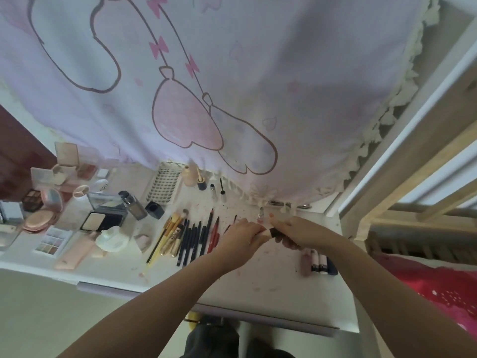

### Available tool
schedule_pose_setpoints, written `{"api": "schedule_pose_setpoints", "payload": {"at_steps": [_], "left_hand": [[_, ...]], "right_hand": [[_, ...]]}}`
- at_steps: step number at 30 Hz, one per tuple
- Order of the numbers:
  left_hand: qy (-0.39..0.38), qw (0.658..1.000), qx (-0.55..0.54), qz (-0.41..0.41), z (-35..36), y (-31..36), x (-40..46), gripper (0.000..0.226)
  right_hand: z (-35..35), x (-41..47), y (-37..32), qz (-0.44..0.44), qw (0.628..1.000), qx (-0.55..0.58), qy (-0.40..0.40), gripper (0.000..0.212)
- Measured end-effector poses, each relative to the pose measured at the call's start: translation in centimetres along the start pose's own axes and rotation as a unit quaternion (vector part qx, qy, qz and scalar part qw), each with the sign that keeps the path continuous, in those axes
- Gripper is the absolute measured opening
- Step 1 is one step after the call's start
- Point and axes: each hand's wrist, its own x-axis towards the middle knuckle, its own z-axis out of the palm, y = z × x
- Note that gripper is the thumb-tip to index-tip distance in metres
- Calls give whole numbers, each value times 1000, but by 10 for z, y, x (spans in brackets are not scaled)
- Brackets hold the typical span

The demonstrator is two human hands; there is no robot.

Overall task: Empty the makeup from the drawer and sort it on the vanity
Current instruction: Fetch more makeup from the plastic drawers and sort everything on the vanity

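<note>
Above a stained white vanity (284, 285), the left hand (241, 239) pinches a pale cap (265, 233); the right hand (300, 232) grips a slim dark tube (275, 233) beside aligned pencils (196, 237).

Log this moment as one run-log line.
left hand: holds pale cap | right hand: grips small dark tube | black pencils: rowed on white vanity

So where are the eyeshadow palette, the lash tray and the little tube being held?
Eyeshadow palette (49, 243), head view, on its middle pans.
Lash tray (164, 186), head view, centre of its rows.
Small tube (273, 233), head view, on its dark part between both hands.
</note>
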Motion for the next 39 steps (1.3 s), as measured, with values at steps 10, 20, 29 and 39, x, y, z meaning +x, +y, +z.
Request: {"api": "schedule_pose_setpoints", "payload": {"at_steps": [10, 20, 29, 39], "left_hand": [[8, 999, 34, 17, 3, -9, -2, 27], [27, 998, 42, 35, 7, -9, -3, 28], [31, 998, 51, 32, 8, -14, -7, 30], [16, 997, 71, 37, 10, -16, -7, 33]], "right_hand": [[1, 3, 5, 16, 1000, 5, 8, 32], [3, 1, 5, 42, 998, 38, 8, 37], [1, -3, 5, 54, 997, 50, 3, 36], [4, -2, 5, 37, 999, 11, 1, 14]]}}
